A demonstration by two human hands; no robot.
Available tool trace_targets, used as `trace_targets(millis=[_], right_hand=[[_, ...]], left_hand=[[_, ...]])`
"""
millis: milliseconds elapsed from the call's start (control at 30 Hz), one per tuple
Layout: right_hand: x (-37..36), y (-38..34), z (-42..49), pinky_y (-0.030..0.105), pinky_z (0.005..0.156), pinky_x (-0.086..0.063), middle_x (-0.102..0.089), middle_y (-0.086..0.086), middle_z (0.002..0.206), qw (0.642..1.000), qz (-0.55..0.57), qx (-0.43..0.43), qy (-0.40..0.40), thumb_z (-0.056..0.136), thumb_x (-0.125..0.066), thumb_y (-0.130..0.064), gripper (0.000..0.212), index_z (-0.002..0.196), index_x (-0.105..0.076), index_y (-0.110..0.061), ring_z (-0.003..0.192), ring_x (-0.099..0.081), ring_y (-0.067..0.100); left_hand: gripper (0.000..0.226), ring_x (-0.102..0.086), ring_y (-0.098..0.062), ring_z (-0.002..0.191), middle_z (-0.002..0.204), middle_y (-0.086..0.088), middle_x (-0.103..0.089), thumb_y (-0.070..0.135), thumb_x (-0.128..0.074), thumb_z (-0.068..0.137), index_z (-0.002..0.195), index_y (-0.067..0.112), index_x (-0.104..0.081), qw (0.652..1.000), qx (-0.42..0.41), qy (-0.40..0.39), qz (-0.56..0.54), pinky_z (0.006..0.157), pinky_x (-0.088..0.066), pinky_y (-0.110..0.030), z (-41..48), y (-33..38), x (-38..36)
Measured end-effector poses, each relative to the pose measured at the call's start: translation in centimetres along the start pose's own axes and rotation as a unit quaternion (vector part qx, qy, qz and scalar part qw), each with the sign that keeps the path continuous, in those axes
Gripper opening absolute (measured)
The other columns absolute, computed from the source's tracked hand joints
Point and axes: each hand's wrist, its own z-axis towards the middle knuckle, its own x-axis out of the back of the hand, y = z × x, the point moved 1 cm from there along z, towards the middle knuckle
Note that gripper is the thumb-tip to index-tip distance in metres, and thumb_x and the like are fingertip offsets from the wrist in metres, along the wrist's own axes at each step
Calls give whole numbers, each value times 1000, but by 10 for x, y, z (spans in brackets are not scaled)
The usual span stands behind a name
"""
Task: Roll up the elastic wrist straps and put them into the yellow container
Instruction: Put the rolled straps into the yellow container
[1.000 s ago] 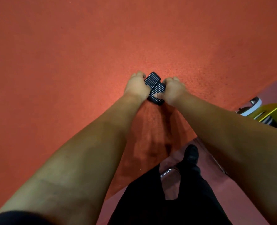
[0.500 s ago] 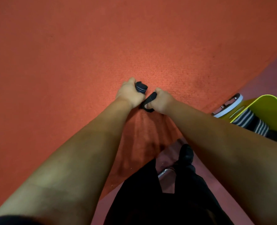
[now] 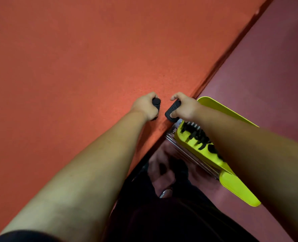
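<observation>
My left hand (image 3: 145, 107) grips a rolled black wrist strap (image 3: 156, 101), its round end showing past my fingers. My right hand (image 3: 185, 109) grips a second rolled black strap (image 3: 172, 110), which sticks out toward the lower left. The two hands are a short way apart, near the edge of the orange table (image 3: 75, 67). The yellow container (image 3: 232, 186) sits just right of and below my right hand, with black and white striped straps (image 3: 195, 135) lying inside. My right forearm hides part of the container.
The table's right edge (image 3: 219, 62) runs diagonally, with a purple-red floor (image 3: 267, 75) beyond it. A metal frame (image 3: 188, 154) shows under the container. My dark-trousered legs (image 3: 171, 215) are below, at the bottom centre.
The hands have drawn apart, each now holding its own rolled strap. The view has swung right, so the yellow container and the table edge show far more than before.
</observation>
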Motion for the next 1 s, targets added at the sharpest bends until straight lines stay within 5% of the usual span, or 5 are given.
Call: trace_targets(millis=[100, 333, 567, 767, 1000], right_hand=[[32, 31, -18, 35, 57, -53, -64, 8, 93, 1000, -15, -11, 7, 84, -84, -11, 33, 106, -62, -22, 69, -59, 25], [76, 112, -49, 61, 77, -67, -70, 22, 102, 995, 30, -92, 17, 91, -75, -15, 27, 114, -61, -15, 86, -77, 47], [78, 204, -71, 44, 63, -67, -64, 18, 104, 980, 43, -182, -71, 99, -63, -8, 22, 120, -65, -4, 75, -71, 35], [53, 260, -70, 56, 91, -66, -72, 20, 121, 966, 13, -213, -143, 93, -76, -15, 36, 127, -71, -4, 96, -79, 40], [36, 263, -75, 39, 102, -57, -67, 12, 140, 963, -118, -140, -195, 97, -80, -28, 57, 147, -61, -13, 125, -67, 34]], left_hand=[[37, -68, -33, 97, 97, -5, -67, 8, -75, 82, 114, 23, -63, 1000, -22, -2, 17, 70, -38, -28, -2, 41, -23], [33, -66, -31, 93, 96, -4, -67, 7, -74, 83, 105, 26, -55, 995, -75, -59, 33, 69, -40, -28, -16, 126, -81], [42, -68, -35, 111, 119, -12, -71, 16, -76, 87, 125, 20, -60, 978, -48, -157, 129, 87, -51, -31, -13, 156, -168], [41, -65, -37, 111, 121, -14, -64, 19, -69, 90, 129, 18, -55, 959, -24, -216, 179, 96, -56, -42, -11, 149, -242], [38, -67, -35, 115, 124, -13, -69, 27, -83, 85, 115, 16, -63, 934, -9, -256, 249, 88, -53, -38, -8, 132, -298]])
